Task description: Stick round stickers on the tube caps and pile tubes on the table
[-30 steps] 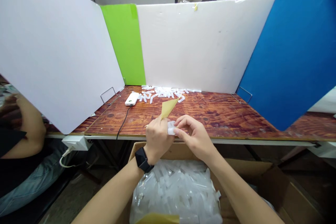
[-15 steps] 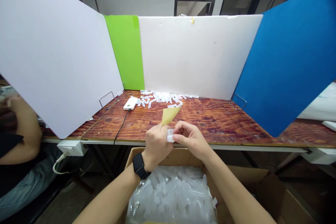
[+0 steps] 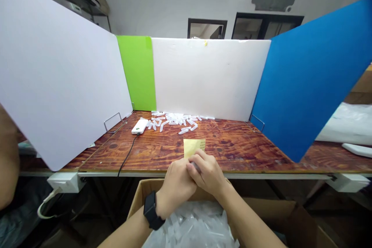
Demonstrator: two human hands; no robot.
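Both of my hands meet above the front edge of the table. My left hand (image 3: 178,181) is closed, and a yellow sheet of small stickers (image 3: 192,146) stands up out of it, with rows of dark dots at its right side. My right hand (image 3: 209,171) presses against the left with bent fingers around a small translucent plastic tube (image 3: 196,166), mostly hidden by the fingers. Below my wrists, an open cardboard box (image 3: 136,198) holds a bag of many similar clear tubes (image 3: 197,224). More white tubes (image 3: 174,119) lie in a loose pile at the back of the table.
A white power bank (image 3: 140,126) with a black cable lies left of the pile. White, green and blue panels (image 3: 283,85) surround the table (image 3: 232,143) on wire stands. At the far left, another person's arm (image 3: 7,159) shows. A white power socket (image 3: 65,182) hangs at the table's edge.
The view has tilted up. My right hand has moved in against my left and now covers most of the tube. The yellow sheet has turned to show its dotted side.
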